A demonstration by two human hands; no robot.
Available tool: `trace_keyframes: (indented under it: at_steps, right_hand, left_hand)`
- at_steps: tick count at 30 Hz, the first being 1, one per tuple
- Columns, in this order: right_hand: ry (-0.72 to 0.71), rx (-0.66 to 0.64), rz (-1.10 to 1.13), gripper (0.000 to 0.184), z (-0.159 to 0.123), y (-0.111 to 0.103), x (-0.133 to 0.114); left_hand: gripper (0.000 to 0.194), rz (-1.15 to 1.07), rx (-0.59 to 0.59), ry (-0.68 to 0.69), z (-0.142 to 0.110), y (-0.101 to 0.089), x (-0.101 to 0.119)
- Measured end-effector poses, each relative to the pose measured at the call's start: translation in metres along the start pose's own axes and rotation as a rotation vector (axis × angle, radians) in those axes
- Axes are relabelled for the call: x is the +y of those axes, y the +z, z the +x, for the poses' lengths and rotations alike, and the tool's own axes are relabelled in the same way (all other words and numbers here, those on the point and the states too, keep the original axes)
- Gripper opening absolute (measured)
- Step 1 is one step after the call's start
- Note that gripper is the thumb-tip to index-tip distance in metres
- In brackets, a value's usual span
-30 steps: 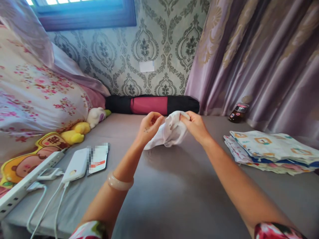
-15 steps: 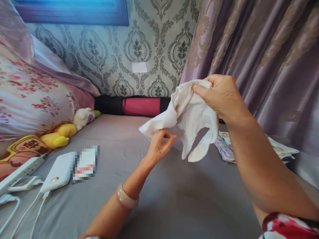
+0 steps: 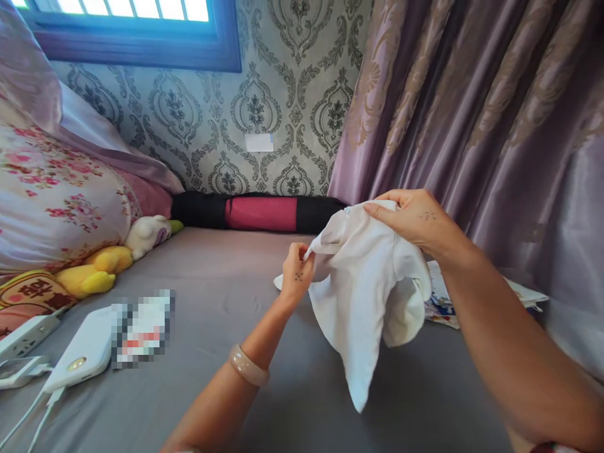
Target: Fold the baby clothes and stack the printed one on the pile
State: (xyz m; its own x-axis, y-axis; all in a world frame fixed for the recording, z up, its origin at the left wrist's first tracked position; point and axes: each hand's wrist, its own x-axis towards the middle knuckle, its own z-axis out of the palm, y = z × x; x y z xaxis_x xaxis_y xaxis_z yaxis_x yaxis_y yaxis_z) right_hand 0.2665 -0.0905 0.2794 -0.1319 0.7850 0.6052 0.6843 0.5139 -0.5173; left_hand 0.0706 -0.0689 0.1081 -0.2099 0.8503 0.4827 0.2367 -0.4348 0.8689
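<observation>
A small white baby garment [image 3: 353, 283] hangs in the air above the grey bed sheet, its lower part drooping to a point. My right hand [image 3: 418, 220] pinches its upper edge between thumb and fingers. On the other side, my left hand [image 3: 298, 274] is closed on a folded edge of the same cloth. A pale bangle [image 3: 248, 366] circles my left wrist. Part of the garment's far side is hidden behind its own folds and my left hand.
Grey sheet [image 3: 207, 402] covers the bed. At left lie a white power bank [image 3: 87, 346] with cables, a power strip [image 3: 28, 336], a pixelated packet [image 3: 146, 327] and plush toys [image 3: 92, 274]. Folded cloths [image 3: 441, 296] lie at right; a black-and-red roll [image 3: 262, 212] lies along the wall.
The garment has come lower and hangs longer. My left hand, whose fingers were looser beneath it, now grips its edge. My right hand has moved down with the cloth; the view has tilted up.
</observation>
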Motion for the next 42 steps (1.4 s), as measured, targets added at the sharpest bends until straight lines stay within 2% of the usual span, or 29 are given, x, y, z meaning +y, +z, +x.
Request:
trace_keyframes:
  at_steps: [5, 10, 15, 19, 23, 26, 28, 30, 31, 33, 36, 37, 38, 39, 41, 42]
  right_hand:
    - [0.053, -0.030, -0.029, 0.034, -0.005, -0.009, 0.048]
    - [0.069, -0.079, -0.002, 0.027, -0.014, -0.001, 0.076]
    - [0.027, -0.183, -0.044, 0.025, -0.021, 0.004, 0.072]
    - [0.064, -0.250, -0.002, 0.033, -0.024, -0.001, 0.063]
    - [0.069, -0.212, 0.120, 0.040, -0.024, -0.007, 0.055]
    - [0.067, -0.243, 0.198, 0.042, -0.024, -0.012, 0.046]
    - [0.069, -0.297, 0.213, 0.042, -0.023, -0.016, 0.038]
    - [0.039, -0.321, 0.178, 0.040, -0.022, -0.019, 0.029]
    - [0.002, -0.288, 0.145, 0.038, -0.021, -0.021, 0.023]
    - [-0.102, -0.107, 0.066, 0.034, -0.018, -0.022, 0.012]
    - [-0.234, 0.234, -0.035, 0.030, -0.014, -0.014, 0.001]
    - [-0.262, 0.272, -0.064, 0.030, -0.012, -0.010, 0.000]
    - [-0.287, 0.260, -0.091, 0.030, -0.010, -0.004, 0.000]
    - [-0.309, 0.223, -0.115, 0.030, -0.009, 0.002, 0.002]
    - [-0.334, 0.188, -0.145, 0.031, -0.005, 0.013, 0.009]
    - [-0.332, 0.221, -0.153, 0.030, -0.004, 0.018, 0.013]
  left_hand:
    - [0.024, -0.215, 0.015, -0.030, 0.022, -0.021, -0.010]
    - [0.027, -0.157, -0.046, 0.000, 0.036, -0.044, 0.002]
    - [0.026, -0.016, -0.140, 0.076, 0.045, -0.068, 0.029]
    - [0.030, 0.021, -0.338, 0.117, 0.052, -0.095, 0.058]
    - [0.035, 0.012, -0.535, -0.076, 0.054, -0.128, 0.089]
    - [0.032, 0.050, -0.596, -0.214, 0.055, -0.150, 0.103]
    - [0.026, 0.130, -0.598, -0.222, 0.058, -0.161, 0.105]
    - [0.022, 0.258, -0.530, -0.144, 0.059, -0.165, 0.107]
    - [0.021, 0.321, -0.449, -0.070, 0.060, -0.165, 0.109]
    - [0.020, 0.409, -0.179, 0.135, 0.058, -0.161, 0.114]
    - [0.023, 0.469, 0.320, 0.489, 0.054, -0.151, 0.123]
    - [0.024, 0.509, 0.399, 0.571, 0.054, -0.148, 0.124]
    - [0.023, 0.563, 0.399, 0.615, 0.054, -0.146, 0.124]
    - [0.021, 0.621, 0.342, 0.625, 0.055, -0.145, 0.123]
    - [0.018, 0.691, 0.239, 0.582, 0.059, -0.147, 0.117]
    - [0.019, 0.699, 0.249, 0.556, 0.061, -0.148, 0.114]
